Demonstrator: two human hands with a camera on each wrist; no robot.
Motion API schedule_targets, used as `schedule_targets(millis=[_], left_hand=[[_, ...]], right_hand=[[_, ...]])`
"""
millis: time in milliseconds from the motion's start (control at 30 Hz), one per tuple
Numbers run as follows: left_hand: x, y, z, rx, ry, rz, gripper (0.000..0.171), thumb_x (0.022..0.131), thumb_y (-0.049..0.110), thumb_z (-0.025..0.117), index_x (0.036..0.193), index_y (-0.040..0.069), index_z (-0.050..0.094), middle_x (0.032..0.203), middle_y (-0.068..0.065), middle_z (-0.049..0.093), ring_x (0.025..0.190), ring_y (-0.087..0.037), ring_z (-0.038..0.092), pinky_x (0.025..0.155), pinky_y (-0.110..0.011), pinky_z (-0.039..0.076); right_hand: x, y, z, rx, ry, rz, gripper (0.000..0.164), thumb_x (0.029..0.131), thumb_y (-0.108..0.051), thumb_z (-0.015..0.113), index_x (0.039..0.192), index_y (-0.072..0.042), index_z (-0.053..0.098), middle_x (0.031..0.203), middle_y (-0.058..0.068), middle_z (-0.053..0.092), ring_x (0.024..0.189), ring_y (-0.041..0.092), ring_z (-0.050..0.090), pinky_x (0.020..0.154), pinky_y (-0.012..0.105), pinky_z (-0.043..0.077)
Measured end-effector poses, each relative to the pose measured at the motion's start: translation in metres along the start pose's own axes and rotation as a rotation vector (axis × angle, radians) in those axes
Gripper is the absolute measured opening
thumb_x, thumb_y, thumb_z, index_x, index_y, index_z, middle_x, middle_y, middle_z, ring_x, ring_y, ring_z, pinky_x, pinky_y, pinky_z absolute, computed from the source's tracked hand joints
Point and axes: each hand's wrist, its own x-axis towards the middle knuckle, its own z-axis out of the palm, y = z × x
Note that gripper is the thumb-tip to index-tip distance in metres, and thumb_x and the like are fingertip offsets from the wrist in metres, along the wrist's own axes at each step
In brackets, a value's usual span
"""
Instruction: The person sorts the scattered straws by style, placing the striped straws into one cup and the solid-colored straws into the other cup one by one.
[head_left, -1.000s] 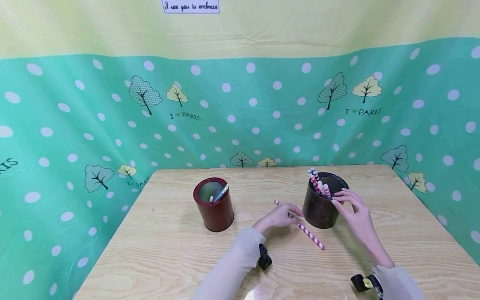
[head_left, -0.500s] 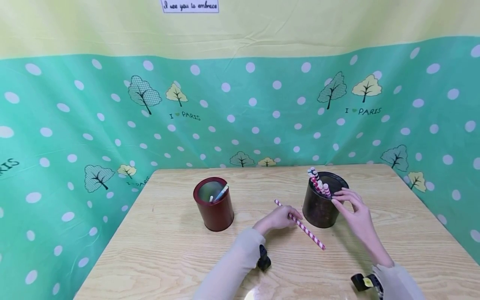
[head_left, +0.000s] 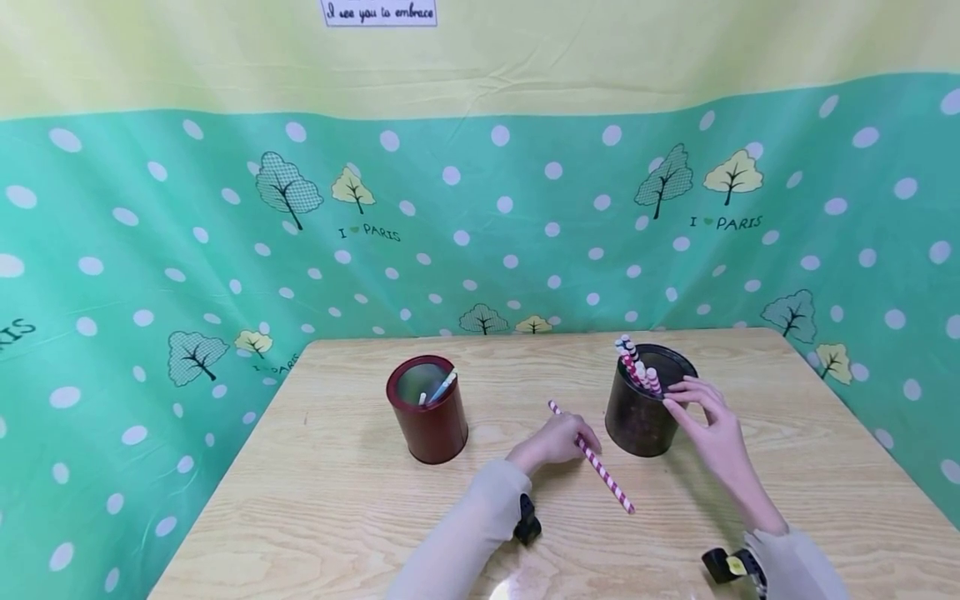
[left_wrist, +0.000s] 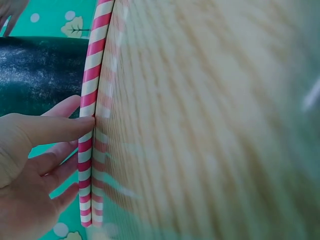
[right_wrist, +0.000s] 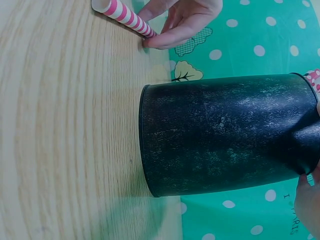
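A pink-and-white striped paper straw [head_left: 609, 482] lies slantwise on the wooden table. My left hand [head_left: 562, 437] pinches it near the middle; in the left wrist view the thumb presses on the straw [left_wrist: 92, 75] while the other fingers lie behind it. To the right stands a dark metal can [head_left: 637, 425], upright, with several striped straws [head_left: 639, 375] leaning inside. My right hand [head_left: 712, 421] holds that can's near right rim between thumb and fingers. The right wrist view shows the can [right_wrist: 220, 140] sideways, and only part of the right hand [right_wrist: 307, 205].
A dark red can [head_left: 438, 433] stands on the left of the table [head_left: 330, 500], with a few white and blue sticks [head_left: 442, 386] in it. Behind the table hangs a green dotted curtain [head_left: 480, 208].
The straw's near end has swung left and toward me, and my left hand has shifted slightly left with it. My right hand and both cans have stayed in place.
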Motion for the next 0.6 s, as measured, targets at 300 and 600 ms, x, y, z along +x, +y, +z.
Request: schedule_targets(millis=[300,600], left_hand=[[-0.005,-0.001,0.0,0.122,-0.017,0.032,0.021,0.072,0.006,0.068,0.087,0.02,0.072,0.082,0.009,0.062,0.078,-0.002,0.048,0.073,-0.011,0.031],[-0.006,-0.004,0.002,0.142,-0.02,0.048,0.018,0.072,0.009,0.069,0.084,0.022,0.072,0.079,0.011,0.058,0.077,-0.001,0.044,0.072,-0.012,0.029]], right_hand=[[0.001,-0.029,0.0,0.03,-0.002,0.011,0.01,0.082,-0.007,0.061,0.088,0.001,0.063,0.104,0.002,0.055,0.114,0.005,0.037,0.094,0.009,0.026],[0.001,-0.036,-0.001,-0.005,-0.011,0.035,0.01,0.082,-0.005,0.061,0.087,0.003,0.061,0.103,0.01,0.053,0.113,0.003,0.036,0.092,0.007,0.026]])
